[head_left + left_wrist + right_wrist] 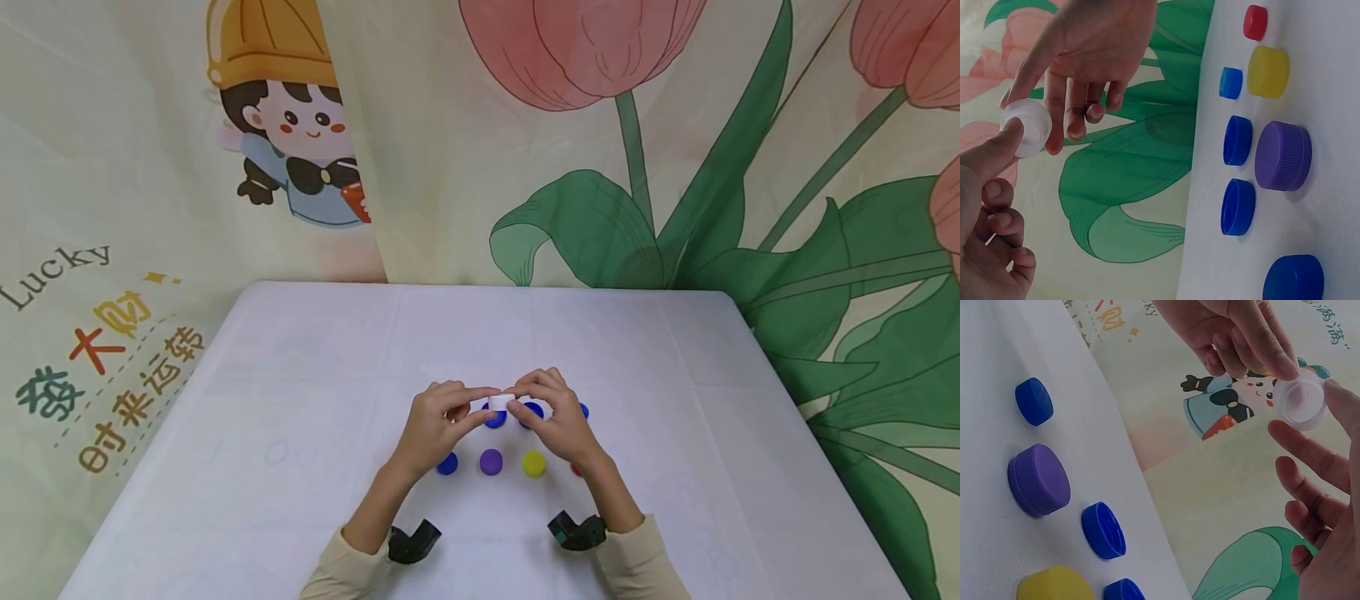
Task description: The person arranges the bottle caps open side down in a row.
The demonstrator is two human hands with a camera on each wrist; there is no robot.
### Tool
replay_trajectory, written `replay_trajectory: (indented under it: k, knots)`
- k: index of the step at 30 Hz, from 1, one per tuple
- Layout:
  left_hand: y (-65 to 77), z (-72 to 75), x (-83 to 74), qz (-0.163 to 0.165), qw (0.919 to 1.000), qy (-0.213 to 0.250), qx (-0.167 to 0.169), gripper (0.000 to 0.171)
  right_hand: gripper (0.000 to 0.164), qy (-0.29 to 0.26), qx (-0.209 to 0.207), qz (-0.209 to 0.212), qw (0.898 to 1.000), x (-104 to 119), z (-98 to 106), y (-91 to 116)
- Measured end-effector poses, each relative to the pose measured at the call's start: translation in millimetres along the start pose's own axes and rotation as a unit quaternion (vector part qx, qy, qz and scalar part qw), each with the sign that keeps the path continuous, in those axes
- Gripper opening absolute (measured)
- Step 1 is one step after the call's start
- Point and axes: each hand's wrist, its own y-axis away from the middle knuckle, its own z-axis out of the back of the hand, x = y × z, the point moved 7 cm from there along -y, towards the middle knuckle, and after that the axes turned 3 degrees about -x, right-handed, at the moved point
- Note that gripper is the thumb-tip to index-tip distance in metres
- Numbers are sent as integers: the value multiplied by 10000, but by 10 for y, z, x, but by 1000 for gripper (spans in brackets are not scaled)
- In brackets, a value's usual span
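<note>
A small white bottle cap (501,402) is held up between the two hands above the table. My left hand (437,421) pinches it from the left; in the left wrist view its thumb presses on the translucent face of the cap (1030,128). From the other side my right hand (558,421) holds the cap's edge between thumb and index finger, its other fingers loosely bent. Below the hands, a purple cap (491,462), a yellow cap (534,463) and a blue cap (447,463) stand in the nearer row. A red cap (577,470) is partly hidden by the right wrist.
Behind lies a second row of blue caps, one (495,419) under the white cap, another (532,409) partly behind the right hand and a smaller one (584,411) at the right. The white-covered table (300,375) meets a printed tulip curtain (435,167).
</note>
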Motion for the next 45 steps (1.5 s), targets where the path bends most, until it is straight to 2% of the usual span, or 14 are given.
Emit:
replay_trajectory:
  k: [7, 12, 15, 23, 31, 36, 41, 45]
  knots:
    - [-6, 3, 5, 47, 10000, -20, 38, 28, 21, -107, -14, 1, 9999, -12, -5, -4]
    - [-9, 2, 17, 45, 10000, -53, 56, 38, 20, -28, -57, 6, 10000, -9, 7, -6]
    - [-12, 9, 28, 158, 9999, -34, 46, 41, 24, 32, -88, 13, 10000, 20, 17, -15]
    - [-7, 2, 74, 505, 9986, -101, 88, 37, 30, -89, -112, 157, 9998, 365, 86, -44]
    - [12, 19, 115, 641, 9979, -68, 54, 33, 32, 5, -195, 98, 9998, 28, -31, -42]
    - [23, 73, 188, 619, 9977, -271, -34, 32, 31, 51, -250, 230, 9994, -26, -100, -101]
    - [34, 126, 321, 628, 9962, -607, 10, 32, 30, 382, -207, 281, 9987, -74, -215, -188]
    - [77, 135, 469, 749, 9933, -854, 219, 30, 31, 742, 51, 134, 9971, -157, -365, -227]
